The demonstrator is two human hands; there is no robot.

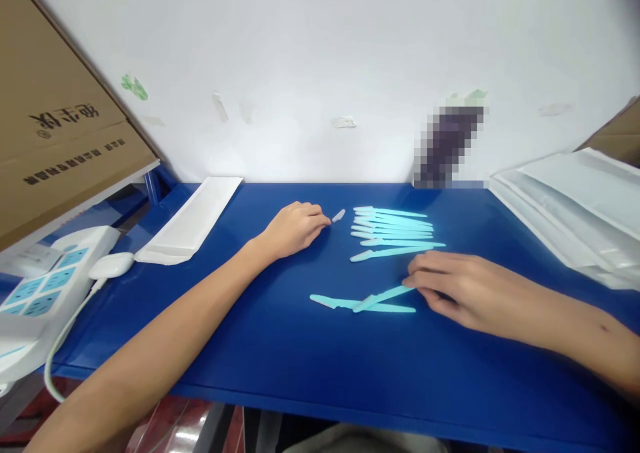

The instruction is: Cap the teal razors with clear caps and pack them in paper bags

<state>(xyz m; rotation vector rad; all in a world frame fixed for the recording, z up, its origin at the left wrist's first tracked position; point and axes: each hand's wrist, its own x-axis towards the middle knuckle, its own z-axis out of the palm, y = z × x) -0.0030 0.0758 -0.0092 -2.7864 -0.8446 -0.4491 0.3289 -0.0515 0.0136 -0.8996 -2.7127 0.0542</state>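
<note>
My left hand (297, 228) is closed, its fingertips pinching the near end of a small translucent blade cap (339, 215) at the back of the table. My right hand (450, 283) pinches the handle end of a turquoise eyebrow razor (384, 297). That razor slants across another eyebrow razor (335, 302), which lies on the table with its blade end to the left. Just beyond my right hand several more turquoise razors (395, 228) lie side by side in a row, heads to the left.
The blue table (280, 360) meets a white wall panel behind. A flat white packet (193, 220) lies at the back left, near a power strip (55, 293) with a plugged-in white charger (113, 265). White padded envelopes (575, 206) are stacked on the right. A cardboard box (65, 93) leans at the left.
</note>
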